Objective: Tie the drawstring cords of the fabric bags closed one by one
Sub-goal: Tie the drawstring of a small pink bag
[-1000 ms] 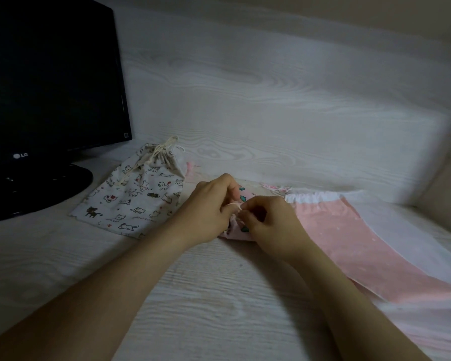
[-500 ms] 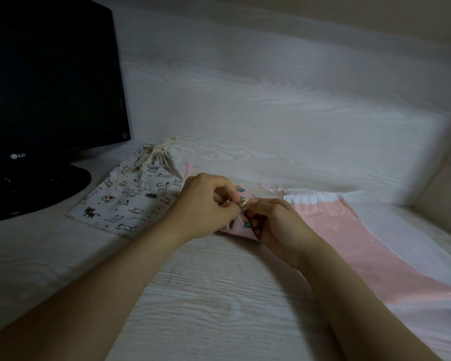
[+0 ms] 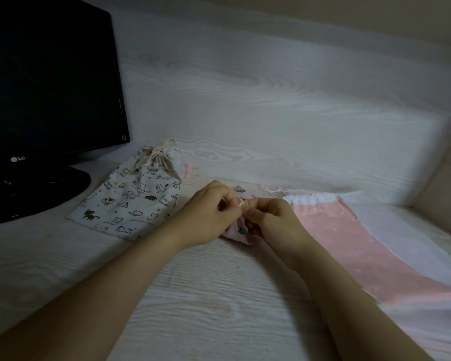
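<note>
Over the small pink bag, left hand and right hand each pinch the cord in a tight grip.

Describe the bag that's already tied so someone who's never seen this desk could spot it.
Find the black monitor on the left of the pale wood-grain desk. Beside its stand lies an off-white fabric bag printed with small cats. Unlike the pink bags to its right, its neck is gathered and tied with beige cord.

"LG" logo on monitor lower bezel; small print on cat-print bag perhaps lettering, unreadable.
</note>
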`<act>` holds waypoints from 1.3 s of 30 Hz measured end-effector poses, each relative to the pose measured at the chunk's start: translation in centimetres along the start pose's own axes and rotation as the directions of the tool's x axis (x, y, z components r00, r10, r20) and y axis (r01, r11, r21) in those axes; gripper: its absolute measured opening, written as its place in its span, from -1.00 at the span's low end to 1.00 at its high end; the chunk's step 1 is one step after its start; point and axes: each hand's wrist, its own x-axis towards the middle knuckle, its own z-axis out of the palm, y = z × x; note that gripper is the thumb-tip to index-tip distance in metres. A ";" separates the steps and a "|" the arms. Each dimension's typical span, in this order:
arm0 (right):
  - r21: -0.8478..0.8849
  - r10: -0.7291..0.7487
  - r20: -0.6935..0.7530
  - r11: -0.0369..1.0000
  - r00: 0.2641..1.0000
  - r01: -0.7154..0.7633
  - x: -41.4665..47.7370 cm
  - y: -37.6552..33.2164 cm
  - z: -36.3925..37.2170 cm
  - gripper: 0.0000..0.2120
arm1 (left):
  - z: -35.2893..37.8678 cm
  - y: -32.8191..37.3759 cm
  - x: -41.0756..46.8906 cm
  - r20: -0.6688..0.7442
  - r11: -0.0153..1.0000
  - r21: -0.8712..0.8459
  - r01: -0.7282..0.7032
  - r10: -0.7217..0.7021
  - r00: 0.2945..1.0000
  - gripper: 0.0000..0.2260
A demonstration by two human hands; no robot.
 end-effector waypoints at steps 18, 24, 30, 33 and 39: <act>-0.183 -0.138 -0.046 0.975 0.989 0.128 0.2 0.3 -0.1 -0.79 | -0.4 0.4 0.4 0.074 0.993 -0.096 0.073 -0.066 0.995 -0.69; -0.174 -0.150 -0.082 0.975 0.985 0.134 0.4 0.6 -0.6 -0.82 | -0.9 -0.3 0.8 -0.055 0.980 -0.080 0.185 -0.189 0.980 -0.48; -0.148 -0.161 -0.063 0.977 0.985 0.150 0.2 0.7 -0.5 -0.82 | -0.8 -0.3 0.9 -0.100 0.935 -0.114 0.336 -0.347 0.932 -0.64; -0.130 -0.162 -0.104 0.980 0.981 0.148 0.4 0.6 -0.9 -0.87 | -1.6 0.2 0.5 -0.263 0.937 0.012 0.350 -0.335 0.905 -0.54; -0.424 -0.233 -0.120 0.891 0.965 0.163 0.7 0.9 -1.0 -0.89 | -1.8 -1.5 1.1 -0.305 0.947 0.044 0.318 -0.290 0.907 -0.54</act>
